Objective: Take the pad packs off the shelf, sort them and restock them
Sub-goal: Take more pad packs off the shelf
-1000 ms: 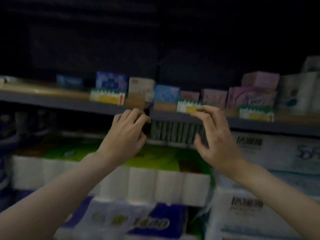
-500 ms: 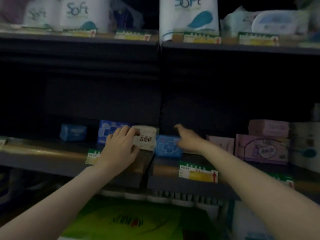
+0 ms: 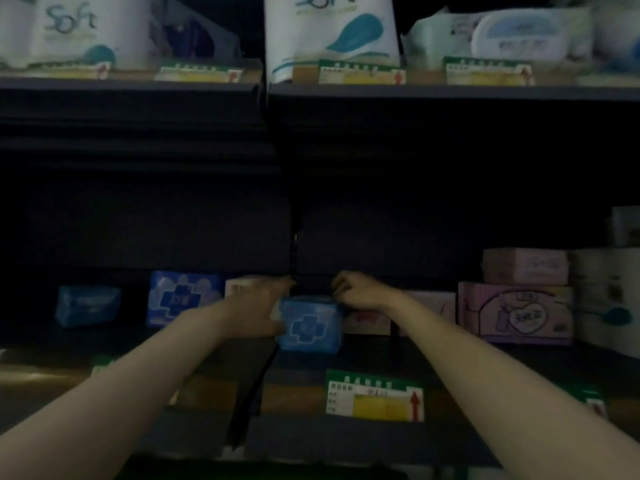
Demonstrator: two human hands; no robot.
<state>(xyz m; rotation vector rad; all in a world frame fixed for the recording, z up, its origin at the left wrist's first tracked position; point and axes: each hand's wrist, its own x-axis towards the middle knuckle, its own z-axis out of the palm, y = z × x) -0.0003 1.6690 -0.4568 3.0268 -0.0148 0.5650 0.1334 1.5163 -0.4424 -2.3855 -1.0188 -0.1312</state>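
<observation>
Pad packs stand in a row on the dim middle shelf [image 3: 346, 362]. My left hand [image 3: 258, 306] wraps round a white pad pack [image 3: 237, 287], which it mostly hides. Right beside it stands a blue pad pack with a cross print [image 3: 310, 325]. My right hand [image 3: 360, 291] has its fingers curled over that pack's top rear right edge. A larger blue-and-white pack [image 3: 180, 297] and a small blue pack [image 3: 86, 306] stand to the left. Pink packs [image 3: 429, 306] stand to the right, partly behind my right forearm.
A pink box with a heart print [image 3: 516, 313] carries a smaller pink box [image 3: 524, 266]; white packs [image 3: 609, 299] fill the far right. Price tags [image 3: 375, 396] line the shelf edge. The upper shelf [image 3: 415, 91] holds tissue rolls and wipes. The shelf back is dark.
The view rose from the lower shelf to the pad shelf. Both hands reached in: the left took the white pack, the right moved onto the blue cross pack.
</observation>
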